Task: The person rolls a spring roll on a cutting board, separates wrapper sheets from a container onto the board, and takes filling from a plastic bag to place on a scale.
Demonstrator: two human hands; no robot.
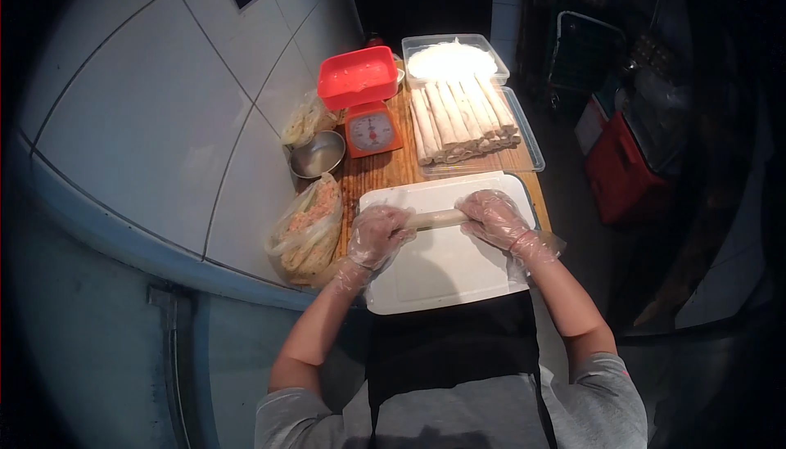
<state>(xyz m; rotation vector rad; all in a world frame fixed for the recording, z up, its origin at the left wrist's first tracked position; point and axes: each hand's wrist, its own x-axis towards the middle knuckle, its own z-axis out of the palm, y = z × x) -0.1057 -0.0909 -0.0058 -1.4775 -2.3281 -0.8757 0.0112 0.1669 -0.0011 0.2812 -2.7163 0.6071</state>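
Note:
A pale, slim spring roll (pixel 438 219) lies crosswise over the upper part of a white cutting board (pixel 434 273). My left hand (pixel 380 234), in a clear plastic glove, closes its fingers around the roll's left end. At the other end my right hand (pixel 494 218), gloved the same way, grips the roll too. Both ends are hidden under the fingers. Beyond the board, several finished-looking rolls (pixel 463 113) are stacked side by side on a clear plastic lid (pixel 526 131).
Behind the stack sits a clear tub (pixel 501 74) of white wrappers or powder, overexposed. To the left stand an orange kitchen scale (pixel 372 130) with a red pan (pixel 358 76), a metal bowl (pixel 318 156) and a plastic bag of pinkish filling (pixel 309 228). A tiled wall (pixel 147 113) borders the wooden table.

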